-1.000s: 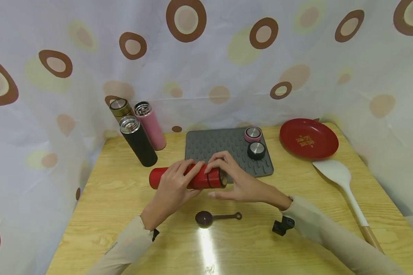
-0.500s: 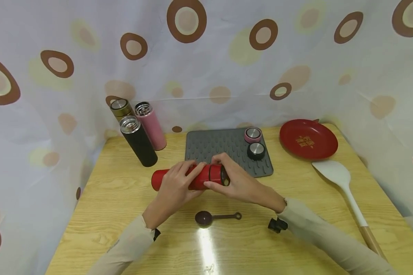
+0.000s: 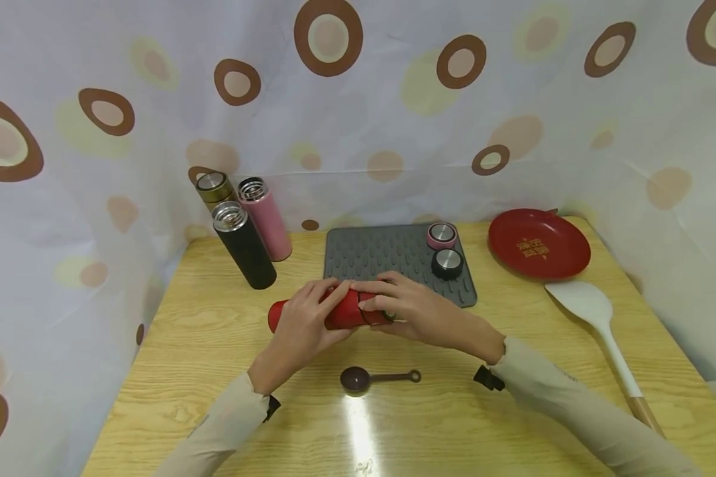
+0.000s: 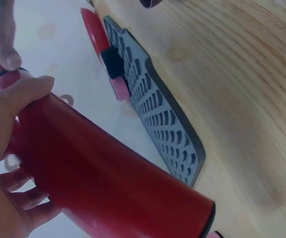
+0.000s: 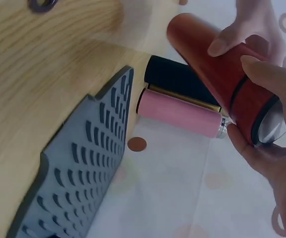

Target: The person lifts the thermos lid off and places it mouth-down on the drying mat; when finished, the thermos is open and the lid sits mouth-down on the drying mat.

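Note:
A red thermos (image 3: 344, 313) lies sideways in both hands, held above the table. My left hand (image 3: 305, 317) grips its body, with the thumb along one side and the fingers round the other in the left wrist view. My right hand (image 3: 423, 310) holds the capped end. In the right wrist view, thumb and fingers span the red lid (image 5: 248, 106), which has a black ring and a silvery top. A thin dark line separates lid and body. Below the hands, a dark measuring spoon (image 3: 356, 379) lies on the table.
At the back left stand an uncapped black thermos (image 3: 247, 252), an uncapped pink thermos (image 3: 269, 225) and a gold-lidded one (image 3: 214, 187). A grey mat (image 3: 375, 252) bears a pink lid (image 3: 441, 235) and a black lid (image 3: 447, 263). Rightward are a red plate (image 3: 566, 245) and a white spatula (image 3: 584, 305).
My right hand's fingers have shifted round the lid: spread at first, then pinching it, now wrapped over it. The red thermos has moved slightly right. My left hand keeps its hold.

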`<state>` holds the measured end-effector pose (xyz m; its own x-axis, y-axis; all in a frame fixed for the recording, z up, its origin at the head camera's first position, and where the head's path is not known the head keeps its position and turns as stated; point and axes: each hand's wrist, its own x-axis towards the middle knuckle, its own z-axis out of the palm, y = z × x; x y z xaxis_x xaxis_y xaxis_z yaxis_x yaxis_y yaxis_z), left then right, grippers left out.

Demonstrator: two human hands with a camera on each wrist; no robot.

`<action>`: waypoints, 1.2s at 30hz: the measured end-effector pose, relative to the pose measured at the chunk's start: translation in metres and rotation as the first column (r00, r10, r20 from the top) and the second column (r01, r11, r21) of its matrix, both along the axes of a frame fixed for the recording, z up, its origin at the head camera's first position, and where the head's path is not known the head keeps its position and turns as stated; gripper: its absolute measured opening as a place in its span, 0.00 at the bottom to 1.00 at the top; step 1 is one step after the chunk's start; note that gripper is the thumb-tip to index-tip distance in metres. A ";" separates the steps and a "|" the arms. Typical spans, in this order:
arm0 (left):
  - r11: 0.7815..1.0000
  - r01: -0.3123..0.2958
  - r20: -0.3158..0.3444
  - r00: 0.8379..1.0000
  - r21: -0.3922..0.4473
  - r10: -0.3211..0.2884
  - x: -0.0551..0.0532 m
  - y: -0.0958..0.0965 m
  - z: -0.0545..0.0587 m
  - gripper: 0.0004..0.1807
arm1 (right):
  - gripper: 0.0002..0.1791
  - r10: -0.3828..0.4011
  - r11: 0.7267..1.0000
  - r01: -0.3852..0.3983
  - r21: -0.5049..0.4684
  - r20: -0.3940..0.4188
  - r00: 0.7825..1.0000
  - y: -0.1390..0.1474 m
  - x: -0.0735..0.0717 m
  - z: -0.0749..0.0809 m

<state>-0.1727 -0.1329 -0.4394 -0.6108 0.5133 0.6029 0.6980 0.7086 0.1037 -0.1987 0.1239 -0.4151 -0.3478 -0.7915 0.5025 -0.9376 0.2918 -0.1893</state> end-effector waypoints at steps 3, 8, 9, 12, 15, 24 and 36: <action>1.000 -0.015 0.013 1.000 0.005 0.015 0.000 0.000 -0.001 0.40 | 0.30 -0.025 0.998 0.034 -0.058 0.151 0.988 0.000 0.001 -0.002; 0.999 -0.048 0.011 0.999 0.008 0.048 -0.001 0.001 0.001 0.40 | 0.29 -0.131 0.971 0.175 -0.160 0.252 0.959 -0.004 0.004 -0.008; 0.999 -0.049 0.014 0.999 0.009 0.049 -0.002 0.001 0.002 0.40 | 0.29 -0.161 0.963 0.209 -0.168 0.262 0.952 -0.005 0.005 -0.009; 0.999 -0.053 0.023 0.998 0.003 0.053 -0.003 0.001 0.003 0.40 | 0.32 -0.242 0.941 0.301 -0.157 0.314 0.918 -0.008 0.009 -0.008; 0.998 -0.058 0.032 0.998 0.001 0.058 -0.003 -0.001 0.004 0.41 | 0.33 -0.234 0.937 0.318 -0.148 0.411 0.881 -0.009 0.011 -0.007; 0.999 -0.031 0.069 0.997 -0.015 0.032 -0.005 -0.007 0.006 0.39 | 0.34 -0.010 0.997 0.020 -0.075 0.122 0.992 0.008 0.001 -0.003; 0.999 -0.038 0.086 0.996 -0.030 0.040 -0.006 -0.006 0.009 0.39 | 0.31 -0.002 0.959 0.106 -0.263 0.365 0.931 -0.005 0.001 -0.003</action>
